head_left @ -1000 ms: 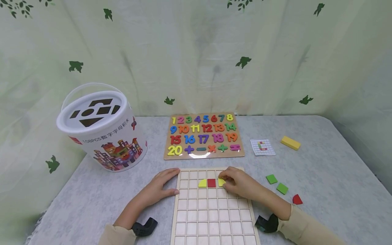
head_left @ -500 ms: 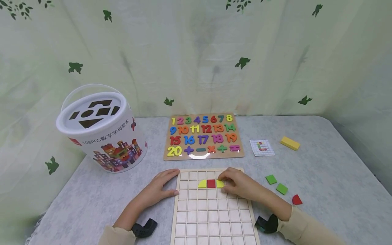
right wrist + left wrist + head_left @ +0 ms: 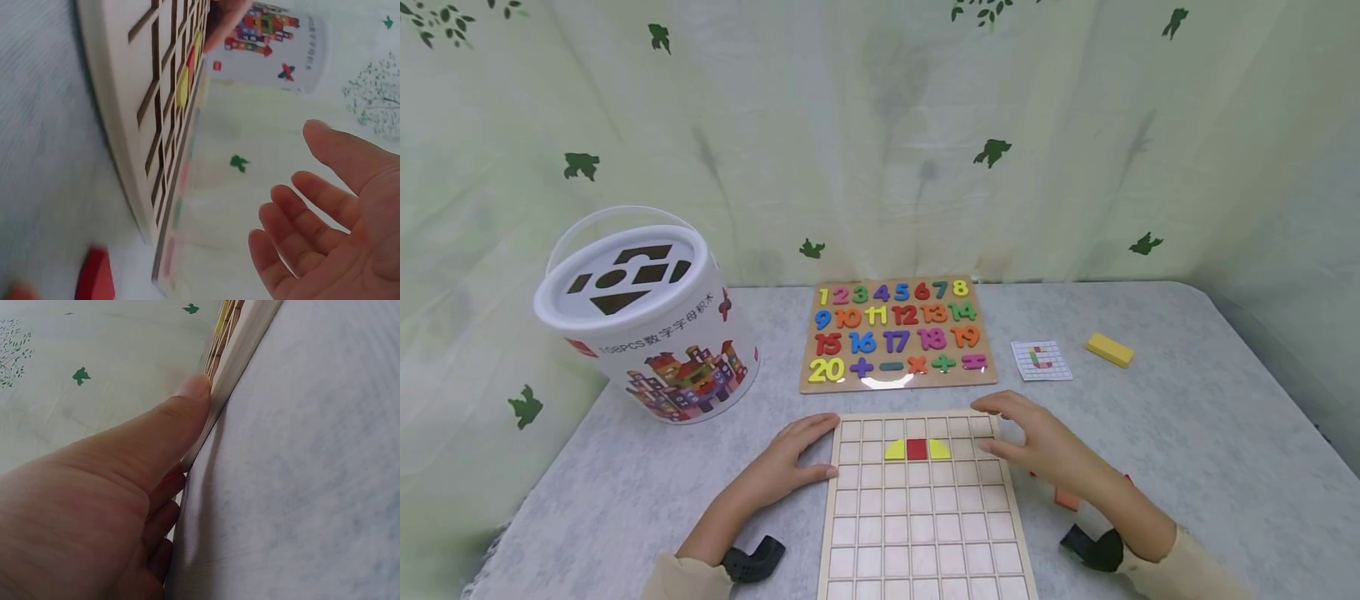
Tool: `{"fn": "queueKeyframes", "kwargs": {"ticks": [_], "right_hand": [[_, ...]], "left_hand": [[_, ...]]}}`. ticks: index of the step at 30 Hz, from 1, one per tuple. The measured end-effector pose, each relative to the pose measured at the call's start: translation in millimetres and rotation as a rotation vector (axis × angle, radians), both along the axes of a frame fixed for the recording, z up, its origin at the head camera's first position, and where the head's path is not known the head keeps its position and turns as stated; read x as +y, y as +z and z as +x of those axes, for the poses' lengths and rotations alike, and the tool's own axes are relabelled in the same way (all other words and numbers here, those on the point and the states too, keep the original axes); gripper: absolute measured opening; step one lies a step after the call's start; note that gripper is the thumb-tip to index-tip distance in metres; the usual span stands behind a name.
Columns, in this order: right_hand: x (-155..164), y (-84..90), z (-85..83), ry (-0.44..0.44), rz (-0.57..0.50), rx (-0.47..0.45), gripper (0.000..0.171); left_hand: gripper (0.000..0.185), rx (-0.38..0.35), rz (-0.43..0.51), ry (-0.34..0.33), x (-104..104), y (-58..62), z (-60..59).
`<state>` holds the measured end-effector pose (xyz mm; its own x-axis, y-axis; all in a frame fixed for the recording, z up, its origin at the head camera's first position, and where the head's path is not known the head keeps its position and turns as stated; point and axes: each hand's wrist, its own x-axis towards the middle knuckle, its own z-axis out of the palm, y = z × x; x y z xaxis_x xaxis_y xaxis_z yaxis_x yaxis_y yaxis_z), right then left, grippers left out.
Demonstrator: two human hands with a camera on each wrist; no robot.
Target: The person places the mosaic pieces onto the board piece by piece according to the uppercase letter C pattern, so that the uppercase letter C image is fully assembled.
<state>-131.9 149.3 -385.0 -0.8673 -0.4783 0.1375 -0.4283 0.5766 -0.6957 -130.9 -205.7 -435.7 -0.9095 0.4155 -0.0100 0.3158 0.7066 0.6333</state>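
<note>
A wooden grid board [image 3: 925,508] lies flat on the table. In its second row from the top sit a yellow quarter-circle piece [image 3: 896,451], a red square piece [image 3: 917,450] and another yellow quarter-circle piece [image 3: 939,450], side by side. My left hand [image 3: 786,462] rests along the board's left edge, and the left wrist view has its thumb [image 3: 181,403] against that edge. Over the upper right corner of the board hovers my right hand [image 3: 1037,442], its fingers spread and holding nothing. The right wrist view also has this hand [image 3: 344,219] with nothing in its fingers.
Beyond the board lies a number puzzle [image 3: 898,333]. A patterned card [image 3: 1042,361] and a yellow block [image 3: 1109,350] are at the back right. An orange piece [image 3: 1067,498] shows beside my right forearm, which hides other pieces. A white bucket [image 3: 655,333] stands at left.
My right hand has let go of the right yellow quarter-circle piece, now lying in its cell beside the red square, and has moved right with fingers spread. The left hand stays put.
</note>
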Motion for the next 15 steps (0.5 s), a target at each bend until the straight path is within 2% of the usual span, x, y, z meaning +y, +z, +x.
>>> {"fn": "queueKeyframes", "kwargs": {"ticks": [8, 15], "right_hand": [[44, -3.3, 14.6, -0.165, 0.083, 0.002, 0.047], [80, -19.7, 25.5, -0.227, 0.148, 0.039, 0.049]], "left_hand": [[0.066, 0.000, 0.014, -0.005, -1, 0.0, 0.8], [0.068, 0.009, -0.002, -0.004, -1, -0.4, -0.2]]}}
